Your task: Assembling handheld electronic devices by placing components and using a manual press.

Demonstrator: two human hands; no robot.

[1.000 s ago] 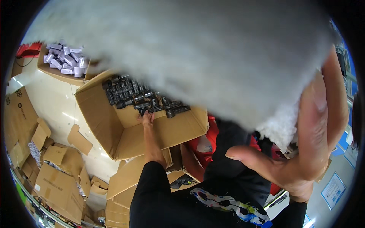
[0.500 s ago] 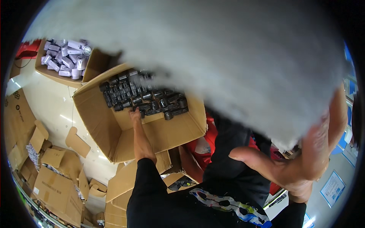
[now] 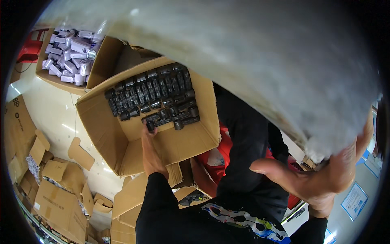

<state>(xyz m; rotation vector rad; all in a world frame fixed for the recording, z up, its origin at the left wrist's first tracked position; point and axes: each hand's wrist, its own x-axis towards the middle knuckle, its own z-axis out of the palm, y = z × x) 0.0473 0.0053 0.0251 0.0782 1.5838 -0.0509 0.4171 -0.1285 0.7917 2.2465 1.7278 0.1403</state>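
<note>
My left hand (image 3: 148, 134) reaches into an open cardboard box (image 3: 109, 142), fingers closed round one black plastic part (image 3: 150, 125) at the near edge of the pile. Black parts (image 3: 162, 87) with rounded, cylinder-like ends lie in rows on the box's bottom. Close in front of the camera, a blurred, soft-edged, grey-white sheet (image 3: 243, 53) covers the upper right. My right hand (image 3: 321, 179) grips its lower edge; the thumb points left, apart from the sheet, and the other fingers are partly hidden behind it.
At the upper left, another box (image 3: 61, 84) holds many lilac parts (image 3: 73, 55). Opened cartons (image 3: 61, 207) and loose cardboard flaps (image 3: 81, 153) lie on the pale floor at left. A red stool (image 3: 215, 160) is beside my leg. A framed sheet (image 3: 354, 201) hangs at right.
The grey-white sheet has shifted up and right, uncovering more black parts and the box's far side. My left hand has moved slightly down, still at the near parts.
</note>
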